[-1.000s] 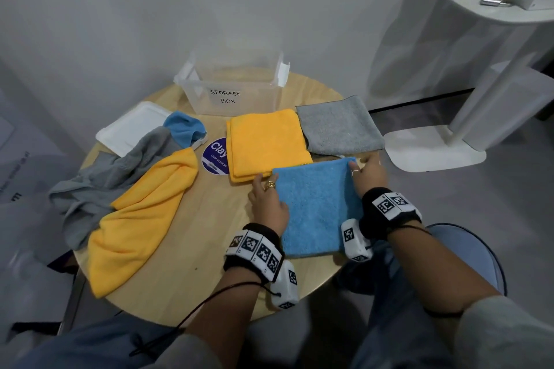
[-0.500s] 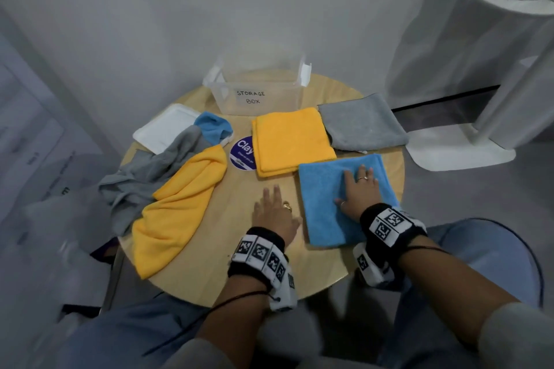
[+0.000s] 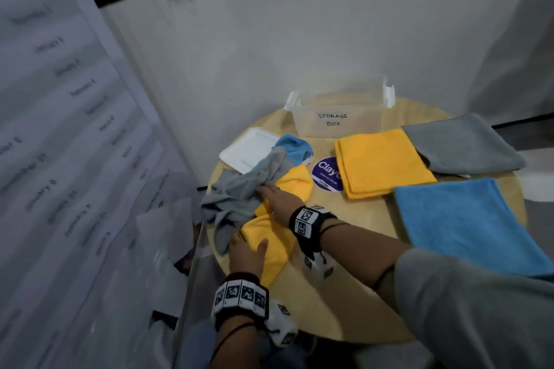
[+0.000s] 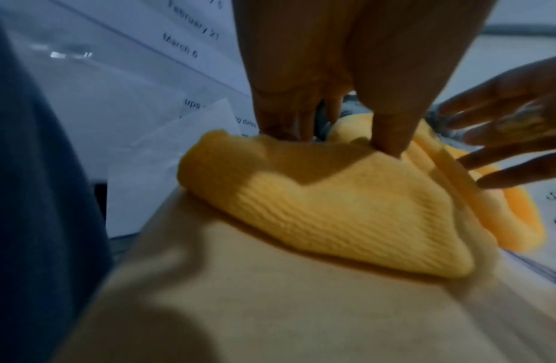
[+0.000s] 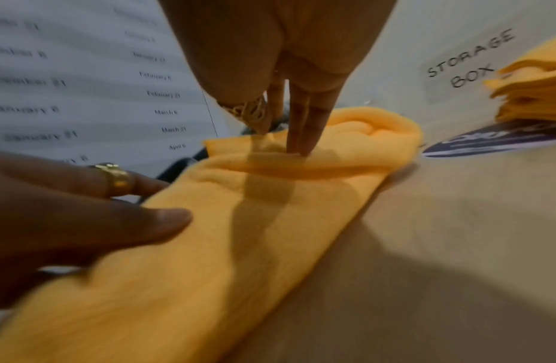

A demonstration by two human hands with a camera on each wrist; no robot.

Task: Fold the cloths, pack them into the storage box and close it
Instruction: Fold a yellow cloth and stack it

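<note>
head view, both hands (image 3: pixel 280 204) flat on crumpled yellow cloth (image 3: pixel 295 184)

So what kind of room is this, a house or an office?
Probably an office or workroom: printed date schedules hang on a wall panel beside a small round wooden table with a clear plastic box labelled STORAGE BOX.
</note>
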